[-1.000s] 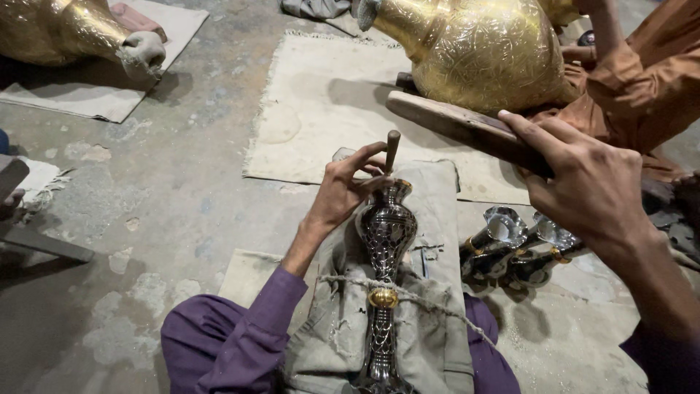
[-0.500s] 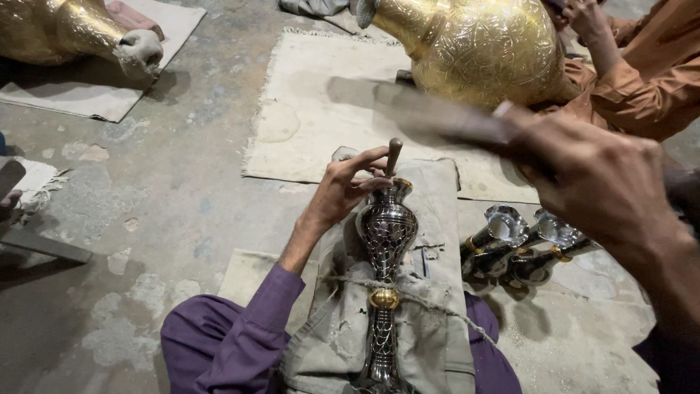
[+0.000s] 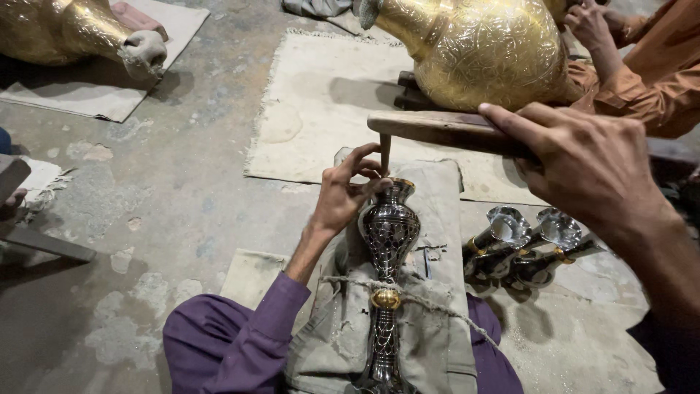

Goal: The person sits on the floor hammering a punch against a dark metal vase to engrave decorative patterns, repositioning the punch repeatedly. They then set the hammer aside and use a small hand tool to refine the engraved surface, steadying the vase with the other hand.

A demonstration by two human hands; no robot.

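Observation:
A dark engraved metal vase (image 3: 389, 241) with a brass collar lies along a khaki cloth pad (image 3: 437, 321) on my lap, tied down by a string. My left hand (image 3: 343, 193) pinches a small chisel (image 3: 385, 155) upright against the vase's rim. My right hand (image 3: 583, 164) grips a wooden mallet (image 3: 437, 128), whose flat face rests on the chisel's top.
Three similar small vases (image 3: 525, 244) lie to the right of my lap. A big engraved brass vessel (image 3: 485, 51) stands behind, with another person's orange sleeve (image 3: 649, 80) and hand beside it. A second brass vessel (image 3: 51, 29) lies at far left on cloth mats.
My right hand raised the mallet, then brought it down onto the chisel's top. My left hand and the vase stayed in place.

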